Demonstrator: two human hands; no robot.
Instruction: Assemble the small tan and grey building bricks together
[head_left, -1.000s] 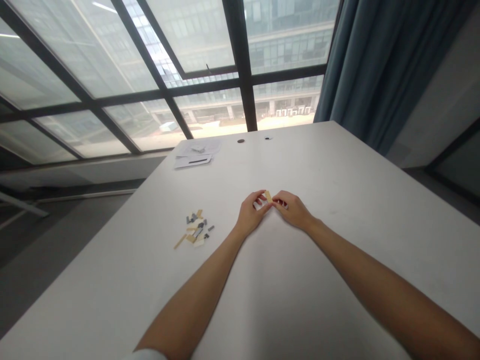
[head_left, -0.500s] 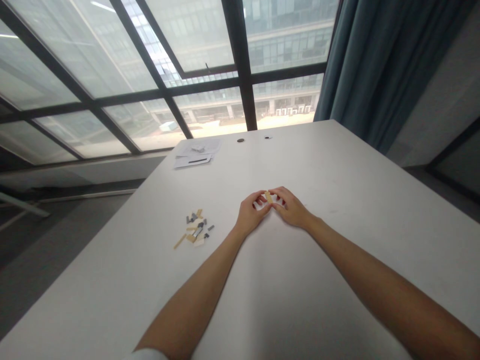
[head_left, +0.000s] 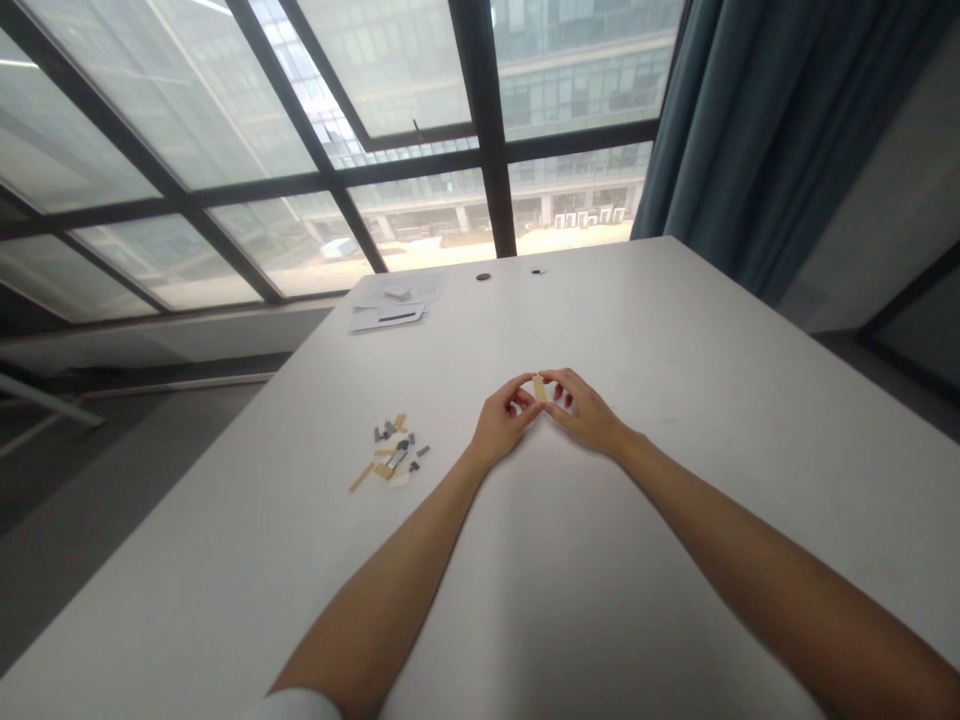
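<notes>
A small tan brick piece (head_left: pixel 538 388) is pinched between the fingertips of both hands over the middle of the white table (head_left: pixel 675 330). My left hand (head_left: pixel 501 425) grips it from the left, fingers curled. From the right, my right hand (head_left: pixel 586 414) closes its thumb and forefinger on the same piece. Both hands rest low on the table top. To the left lies a little pile of loose tan and grey pieces (head_left: pixel 391 456).
Papers with a small bag (head_left: pixel 393 303) lie near the table's far left edge. Two dark cable holes (head_left: pixel 484 276) sit at the far edge. Large windows stand beyond, with a blue curtain (head_left: pixel 750 130) at the right.
The tan piece has turned more upright between my fingers, and my right fingers have shifted up over it. The view has tilted slightly; the pile has not moved.
</notes>
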